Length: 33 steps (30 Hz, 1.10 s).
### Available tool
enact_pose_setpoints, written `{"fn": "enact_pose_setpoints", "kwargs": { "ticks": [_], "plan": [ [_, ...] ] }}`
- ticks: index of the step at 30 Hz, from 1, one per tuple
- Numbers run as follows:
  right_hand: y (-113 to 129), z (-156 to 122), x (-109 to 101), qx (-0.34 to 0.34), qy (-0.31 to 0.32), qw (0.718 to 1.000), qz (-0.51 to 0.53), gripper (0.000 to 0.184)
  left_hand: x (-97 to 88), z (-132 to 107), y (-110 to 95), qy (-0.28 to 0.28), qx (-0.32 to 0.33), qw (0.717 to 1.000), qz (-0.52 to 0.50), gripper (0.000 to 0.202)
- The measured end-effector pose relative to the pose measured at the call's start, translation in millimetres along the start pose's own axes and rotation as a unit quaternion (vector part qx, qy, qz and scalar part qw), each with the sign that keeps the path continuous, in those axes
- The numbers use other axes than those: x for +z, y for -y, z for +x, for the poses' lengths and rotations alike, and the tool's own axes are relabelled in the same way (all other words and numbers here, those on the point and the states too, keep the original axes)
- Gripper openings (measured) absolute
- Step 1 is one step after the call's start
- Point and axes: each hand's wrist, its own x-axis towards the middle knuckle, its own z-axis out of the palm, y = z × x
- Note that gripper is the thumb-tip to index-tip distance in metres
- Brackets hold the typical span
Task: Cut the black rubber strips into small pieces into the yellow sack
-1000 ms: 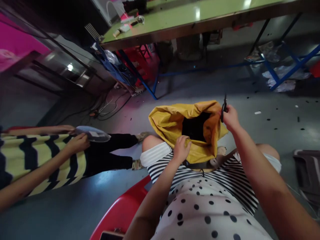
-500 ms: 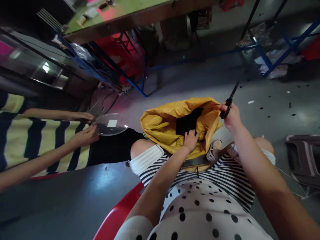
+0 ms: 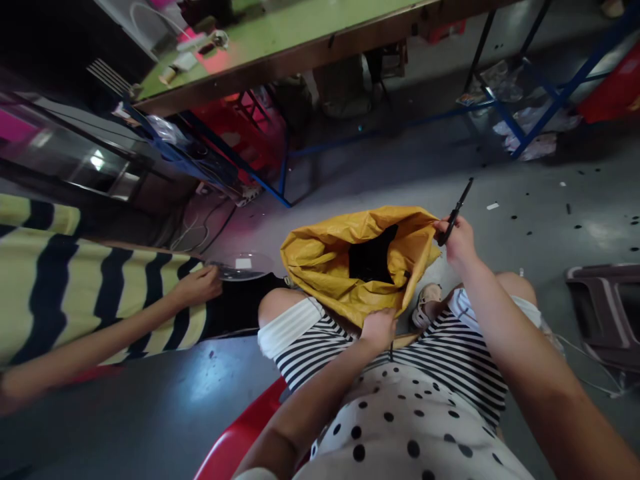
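A yellow woven sack [image 3: 330,230] stands between my knees, its mouth open and its rim folded over. Something dark shows inside, too dim to make out. My left hand [image 3: 379,329] is closed on the sack's near rim. At the far right of the rim, my right hand [image 3: 457,241] pinches the sack's edge and also holds black scissors [image 3: 456,212], the blades pointing up and away from me. Left of my knee, a co-worker's hand [image 3: 203,285] holds a clear round plastic lid [image 3: 257,265] with a white label.
A green-topped table [image 3: 280,30] with blue legs stands ahead, with red stools [image 3: 235,137] beneath it. Plastic bags [image 3: 535,143] lie by another blue frame at the upper right. A brown stool [image 3: 607,313] is at right. I sit on a red chair [image 3: 235,433].
My left hand has come out of the sack's mouth and now grips its near rim. The co-worker's arm and lid have shifted right and lower in view. My right hand keeps its hold.
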Motion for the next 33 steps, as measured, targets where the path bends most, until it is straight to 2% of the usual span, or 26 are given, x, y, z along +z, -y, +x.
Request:
{"fn": "enact_pose_setpoints", "kwargs": {
  "ticks": [2, 4, 8, 10, 12, 15, 18, 21, 25, 28, 31, 33],
  "plan": [
    [-5, -9, -7, 0.004, -0.008, 1.000, -0.003, 0.034, -20.3, -4, -2, -0.003, 0.000, 1.000, 0.031, 0.019],
    [-13, -25, -16, -0.011, -0.036, 0.999, -0.014, 0.035, -50.9, -7, -15, -0.021, 0.027, 0.998, 0.060, 0.016],
    [-31, -72, -38, -0.044, -0.053, 0.997, -0.040, 0.037, -118.2, -17, -63, -0.089, 0.105, 0.986, 0.094, 0.018],
    [-38, -98, -46, -0.038, -0.057, 0.997, -0.024, 0.039, -134.8, -21, -84, -0.084, 0.145, 0.979, 0.117, 0.017],
    [-40, -123, -52, -0.022, -0.049, 0.999, -0.009, 0.038, -133.2, -21, -96, -0.069, 0.167, 0.974, 0.136, 0.018],
    [-39, -153, -59, -0.021, -0.025, 0.999, -0.038, 0.034, -108.2, -18, -102, -0.042, 0.175, 0.971, 0.158, 0.025],
    [-34, -171, -64, -0.068, -0.014, 0.991, -0.110, 0.036, -81.9, -18, -100, -0.031, 0.197, 0.963, 0.179, 0.057],
    [-32, -178, -65, -0.095, -0.013, 0.979, -0.180, 0.046, -71.9, -24, -94, -0.047, 0.217, 0.960, 0.172, 0.077],
    [-30, -178, -58, -0.107, -0.033, 0.968, -0.224, 0.048, -82.6, -33, -79, -0.055, 0.212, 0.965, 0.147, 0.077],
    [-19, -176, -49, -0.143, -0.071, 0.950, -0.268, 0.045, -88.7, -38, -70, -0.026, 0.205, 0.967, 0.151, 0.068],
    [4, -173, -39, -0.196, -0.087, 0.918, -0.333, 0.038, -74.1, -40, -74, 0.019, 0.218, 0.957, 0.190, 0.056],
    [20, -170, -29, -0.214, -0.025, 0.909, -0.356, 0.032, -54.8, -37, -84, 0.041, 0.253, 0.945, 0.203, 0.053]
  ]
}}
